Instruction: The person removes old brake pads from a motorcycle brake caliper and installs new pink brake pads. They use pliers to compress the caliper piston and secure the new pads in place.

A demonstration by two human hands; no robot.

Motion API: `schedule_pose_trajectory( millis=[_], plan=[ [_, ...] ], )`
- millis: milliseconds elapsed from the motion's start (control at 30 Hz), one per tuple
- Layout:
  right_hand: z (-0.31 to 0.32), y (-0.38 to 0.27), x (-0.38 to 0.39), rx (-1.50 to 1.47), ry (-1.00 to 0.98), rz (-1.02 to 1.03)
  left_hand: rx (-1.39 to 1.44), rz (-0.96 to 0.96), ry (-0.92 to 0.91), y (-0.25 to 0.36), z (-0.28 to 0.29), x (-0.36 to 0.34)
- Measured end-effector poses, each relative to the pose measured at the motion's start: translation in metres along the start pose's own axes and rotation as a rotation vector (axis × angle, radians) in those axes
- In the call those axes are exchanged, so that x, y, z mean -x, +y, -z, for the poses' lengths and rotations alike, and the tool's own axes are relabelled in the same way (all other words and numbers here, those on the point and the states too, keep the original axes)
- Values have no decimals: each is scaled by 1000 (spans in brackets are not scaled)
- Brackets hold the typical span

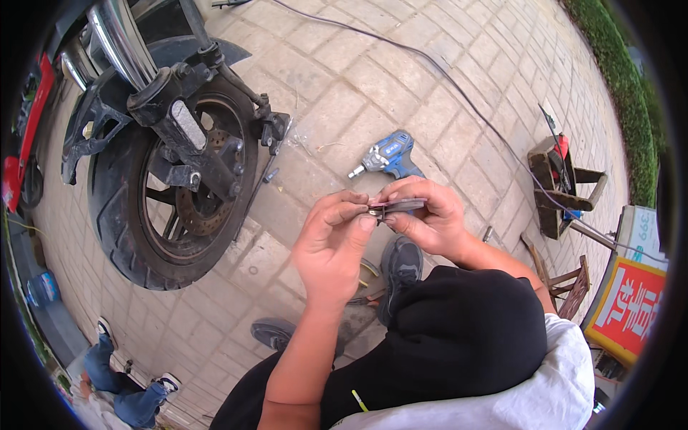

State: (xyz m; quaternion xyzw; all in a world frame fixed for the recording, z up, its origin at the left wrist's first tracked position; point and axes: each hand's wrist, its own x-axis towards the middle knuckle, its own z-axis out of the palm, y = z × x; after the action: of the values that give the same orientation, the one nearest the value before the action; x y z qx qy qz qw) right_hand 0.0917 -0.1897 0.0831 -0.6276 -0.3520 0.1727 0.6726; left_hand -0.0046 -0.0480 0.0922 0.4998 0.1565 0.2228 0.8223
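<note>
In front of my knees I hold a small flat brake pad (405, 205), grey with a pinkish edge, between both hands. The fingertips of my left hand (332, 240) pinch its left end, where a small metal piece shows. My right hand (430, 215) is closed round the other end, with thumb and fingers on its faces. My fingers hide part of it, so I cannot tell whether it is one pad or two together. Just beyond my hands a blue impact wrench (393, 154) lies on the paving.
A motorcycle front wheel (107, 197) with a brake disc (201, 215) stands at left; a brake caliper (274, 132) hangs beside it. A wooden tool box (552, 197) is at right, near a cable (459, 86) and a red-yellow sign (623, 304). Another person's legs (136, 401) show lower left.
</note>
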Motion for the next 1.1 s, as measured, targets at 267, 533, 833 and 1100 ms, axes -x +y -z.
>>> schedule_pose_trajectory(
  millis=[267,533,833,1100],
  plan=[
    [-11,4,9,-399,153,-591,-13,203,172,-22,1,1],
    [-21,14,1,-500,181,-746,-196,21,306,-57,0,6],
    [-22,19,2,-482,136,-850,-86,106,278,-65,10,8],
    [-21,21,5,-674,113,-975,-92,76,299,-78,17,10]
  ],
)
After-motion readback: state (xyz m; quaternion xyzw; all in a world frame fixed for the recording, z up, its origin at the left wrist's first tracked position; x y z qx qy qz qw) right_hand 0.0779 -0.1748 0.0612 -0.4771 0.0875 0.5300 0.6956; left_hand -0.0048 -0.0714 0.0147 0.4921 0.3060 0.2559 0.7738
